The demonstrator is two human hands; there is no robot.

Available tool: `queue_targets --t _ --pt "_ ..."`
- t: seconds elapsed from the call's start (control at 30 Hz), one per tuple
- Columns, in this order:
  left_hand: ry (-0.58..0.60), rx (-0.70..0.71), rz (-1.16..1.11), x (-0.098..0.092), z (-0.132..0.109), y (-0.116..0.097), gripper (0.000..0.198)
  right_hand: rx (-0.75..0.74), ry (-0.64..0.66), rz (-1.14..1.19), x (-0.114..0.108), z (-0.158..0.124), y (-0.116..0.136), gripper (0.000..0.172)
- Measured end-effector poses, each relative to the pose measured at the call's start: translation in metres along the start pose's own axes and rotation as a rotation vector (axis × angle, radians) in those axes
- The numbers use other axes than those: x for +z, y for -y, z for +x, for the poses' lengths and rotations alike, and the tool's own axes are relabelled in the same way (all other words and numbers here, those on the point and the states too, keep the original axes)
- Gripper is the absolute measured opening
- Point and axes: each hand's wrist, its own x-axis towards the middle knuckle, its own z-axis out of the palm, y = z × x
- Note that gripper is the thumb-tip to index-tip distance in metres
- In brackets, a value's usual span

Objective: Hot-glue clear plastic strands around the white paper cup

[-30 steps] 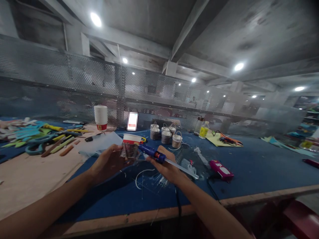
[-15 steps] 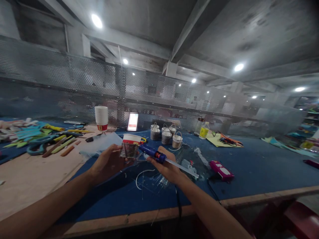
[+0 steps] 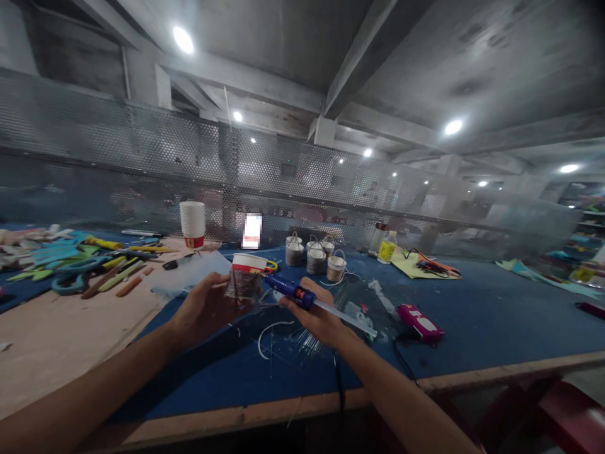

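Note:
My left hand (image 3: 207,309) is closed around a paper cup (image 3: 246,277) with a white rim, a red band and a brownish wrapping on its lower part. My right hand (image 3: 314,312) grips a blue glue gun (image 3: 289,289), its nozzle touching or very close to the cup's right side. A translucent glue stick (image 3: 347,318) sticks out of the gun's back end. Just behind the gun lies something with yellow loops (image 3: 272,266), partly hidden by the cup. Thin clear strands (image 3: 307,340) are scattered on the blue table top below my hands.
Several small handled buckets (image 3: 316,257) stand behind my hands. Stacked paper cups (image 3: 192,224) are at the back left, beyond blue-handled scissors (image 3: 75,277) and craft tools. A magenta device (image 3: 420,323), a yellow-labelled bottle (image 3: 387,248) and coloured sheets (image 3: 420,266) are to the right.
The cup has turned or shifted very slightly in my left hand. The glue gun stays at its right side, and the rest looks the same.

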Motion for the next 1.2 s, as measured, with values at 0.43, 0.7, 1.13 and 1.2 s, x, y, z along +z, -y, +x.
queue_targets --t 0.43,0.7,1.13,1.2 --pt "-0.068 0.067 -0.048 -0.007 0.005 -0.008 0.024 0.225 -0.054 -0.113 -0.013 -0.004 -0.014 0.027" --pt "-0.047 0.087 0.048 -0.008 0.008 -0.002 0.015 0.504 0.124 -0.769 -0.052 -0.036 -0.035 0.043" --pt "0.089 0.132 0.152 -0.025 0.019 0.006 0.034 0.638 0.337 -0.901 -0.053 -0.054 -0.049 0.040" --pt "0.074 0.151 0.158 -0.023 0.018 0.007 0.033 0.621 0.306 -0.935 -0.055 -0.052 -0.044 0.041"
